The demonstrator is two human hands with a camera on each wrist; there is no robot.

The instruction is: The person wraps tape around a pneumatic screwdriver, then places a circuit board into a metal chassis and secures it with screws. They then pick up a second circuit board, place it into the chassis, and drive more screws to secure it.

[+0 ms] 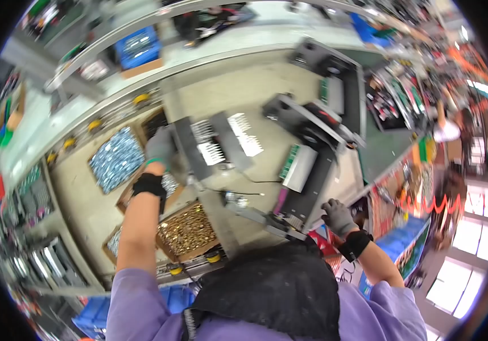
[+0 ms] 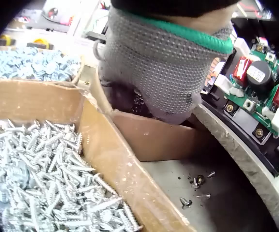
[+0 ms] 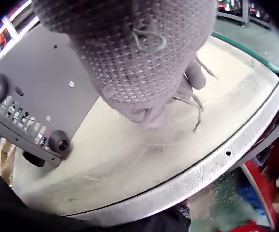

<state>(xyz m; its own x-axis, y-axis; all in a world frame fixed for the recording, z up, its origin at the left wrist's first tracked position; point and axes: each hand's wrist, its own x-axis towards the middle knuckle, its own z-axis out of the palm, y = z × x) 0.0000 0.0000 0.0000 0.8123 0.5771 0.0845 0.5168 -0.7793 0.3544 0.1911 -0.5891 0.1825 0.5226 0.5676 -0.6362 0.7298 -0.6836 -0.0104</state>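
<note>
My gloved left hand (image 1: 161,146) reaches down into a small cardboard box (image 2: 149,137) of dark small parts; in the left wrist view the glove (image 2: 154,63) hides its fingertips. Beside it lie a box of silver screws (image 2: 47,179) and a box of bluish fasteners (image 1: 117,159). My gloved right hand (image 1: 339,218) hovers by the table's near right edge, fingers loosely bent and nothing seen in them. In the right wrist view the glove (image 3: 144,63) covers most of its fingers, with loose threads hanging by them. A grey metal housing (image 3: 47,82) is beside it.
Two flat dark panels with white finned pieces (image 1: 211,153) lie mid-table. Black chassis frames (image 1: 312,128) with green boards stand at the right. A box of brassy screws (image 1: 190,230) is near the front. Loose screws (image 2: 196,182) lie beside the boxes. A metal rim (image 3: 212,169) edges the table.
</note>
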